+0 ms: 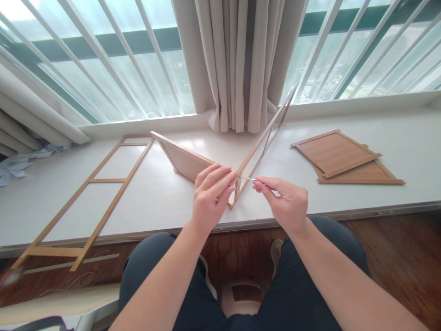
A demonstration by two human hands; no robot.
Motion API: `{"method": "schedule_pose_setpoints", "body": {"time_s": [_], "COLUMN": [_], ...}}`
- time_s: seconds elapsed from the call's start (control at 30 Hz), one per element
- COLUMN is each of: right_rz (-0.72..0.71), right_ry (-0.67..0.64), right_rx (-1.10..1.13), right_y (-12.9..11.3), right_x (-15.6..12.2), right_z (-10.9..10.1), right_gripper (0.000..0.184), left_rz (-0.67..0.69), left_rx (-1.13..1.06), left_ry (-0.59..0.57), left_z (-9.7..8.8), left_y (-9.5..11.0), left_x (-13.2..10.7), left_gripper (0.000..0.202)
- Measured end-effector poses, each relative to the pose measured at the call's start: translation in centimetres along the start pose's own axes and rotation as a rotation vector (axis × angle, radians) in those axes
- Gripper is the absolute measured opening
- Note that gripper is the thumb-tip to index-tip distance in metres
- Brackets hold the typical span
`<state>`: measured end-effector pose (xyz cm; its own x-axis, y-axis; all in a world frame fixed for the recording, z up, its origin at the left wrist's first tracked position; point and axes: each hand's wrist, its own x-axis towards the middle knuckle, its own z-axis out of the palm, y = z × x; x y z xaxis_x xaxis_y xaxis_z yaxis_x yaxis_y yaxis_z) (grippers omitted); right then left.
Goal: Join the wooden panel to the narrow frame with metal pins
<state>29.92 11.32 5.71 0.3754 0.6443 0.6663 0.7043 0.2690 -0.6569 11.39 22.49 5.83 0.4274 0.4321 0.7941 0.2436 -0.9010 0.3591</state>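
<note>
My left hand [213,193] is closed around the corner where a wooden shelf panel [186,158] meets a standing wooden ladder frame [253,154]. Pinched between thumb and fingers of my right hand [285,200] is a thin metal rod [246,178], which looks like a hex key. Its far tip reaches the frame's upright beside my left fingertips. Whether that tip sits in a screw is too small to tell. The panel extends away to the left, its edge raised, while the frame leans back toward the curtain.
A second wooden ladder frame [110,202] lies at left, overhanging the white window ledge [155,202]. Two more wooden panels [339,154] are stacked at right. Beige curtains [237,64] hang behind. Crumpled paper [15,168] lies far left, and a small stool [225,294] stands between my legs.
</note>
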Motion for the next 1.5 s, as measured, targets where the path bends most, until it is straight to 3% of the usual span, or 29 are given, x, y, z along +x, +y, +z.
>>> {"method": "schedule_pose_setpoints", "body": {"time_s": [0.17, 0.4, 0.57, 0.83, 1.03, 1.5], "right_rz": [-0.068, -0.24, -0.202, -0.064, -0.045, -0.053], "right_ry": [0.008, -0.022, -0.047, -0.061, -0.108, -0.068], "right_rx": [-0.042, -0.004, 0.07, 0.198, 0.254, 0.197], "right_y": [-0.16, -0.32, -0.12, -0.37, 0.06, 0.19], "right_x": [0.27, -0.09, -0.37, -0.21, -0.32, -0.11], "right_z": [-0.07, -0.26, 0.0, 0.36, 0.05, -0.28], "right_gripper": [0.017, 0.035, 0.036, 0.019, 0.03, 0.022], "left_rz": [0.001, -0.004, 0.001, 0.012, -0.004, 0.013], "left_rx": [-0.002, 0.0, -0.004, -0.024, -0.016, -0.017], "left_ry": [0.005, 0.007, 0.011, 0.025, 0.007, 0.017], "left_z": [0.05, 0.09, 0.1, 0.22, 0.04, 0.08], "left_y": [-0.01, 0.07, 0.09, -0.09, -0.01, -0.15], "left_x": [-0.05, 0.03, 0.07, -0.04, -0.02, -0.08], "left_gripper": [0.029, 0.027, 0.028, 0.029, 0.028, 0.029]}}
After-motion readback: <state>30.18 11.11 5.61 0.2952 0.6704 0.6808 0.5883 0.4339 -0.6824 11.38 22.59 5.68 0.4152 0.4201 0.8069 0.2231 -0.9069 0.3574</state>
